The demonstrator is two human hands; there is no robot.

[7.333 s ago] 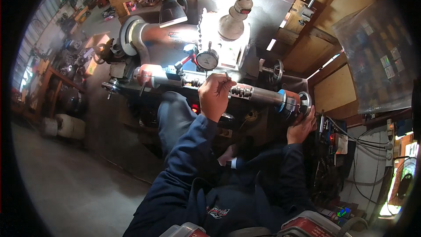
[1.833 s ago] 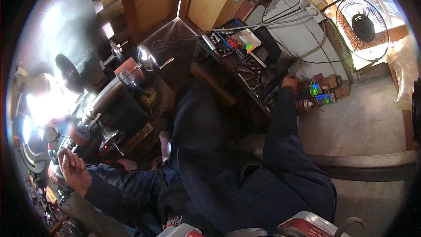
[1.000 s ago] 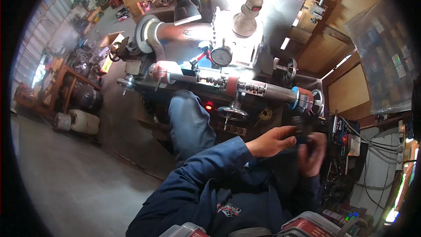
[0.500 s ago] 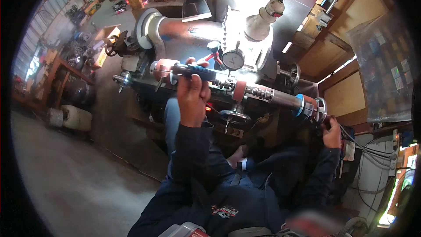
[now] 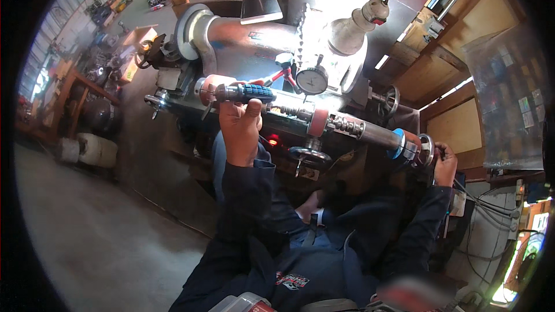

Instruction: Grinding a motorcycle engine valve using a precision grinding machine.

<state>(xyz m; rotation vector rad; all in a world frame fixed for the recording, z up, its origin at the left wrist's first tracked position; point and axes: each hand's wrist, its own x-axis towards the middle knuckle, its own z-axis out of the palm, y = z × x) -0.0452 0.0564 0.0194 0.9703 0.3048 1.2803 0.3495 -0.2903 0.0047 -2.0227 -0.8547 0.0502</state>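
A long metal spindle assembly (image 5: 378,132) runs left to right before me, with reddish holders along it. My left hand (image 5: 240,130) is closed at the black ribbed grip (image 5: 258,92) near its left end, thumb upright against the near side; the other fingers are mostly hidden behind it. At the far right end my right hand (image 5: 444,164) has its fingers round the rim of a chrome handwheel (image 5: 426,150). A dial gauge (image 5: 312,80) on a red-and-blue arm (image 5: 283,70) stands just above the spindle's middle. A second handwheel (image 5: 310,156) hangs below it.
Behind the spindle lies a large machine body (image 5: 245,37) with a work lamp (image 5: 259,0) and a pale lamp or motor housing (image 5: 352,29). Cables (image 5: 488,205) hang at the right. A white canister (image 5: 95,150) lies on the floor at left, near a wooden rack (image 5: 63,110).
My left hand has shifted left and lower; its fingers no longer show over the grip, whose ribs are now visible. My right hand's fingers sit higher on the handwheel rim. The view has shifted slightly.
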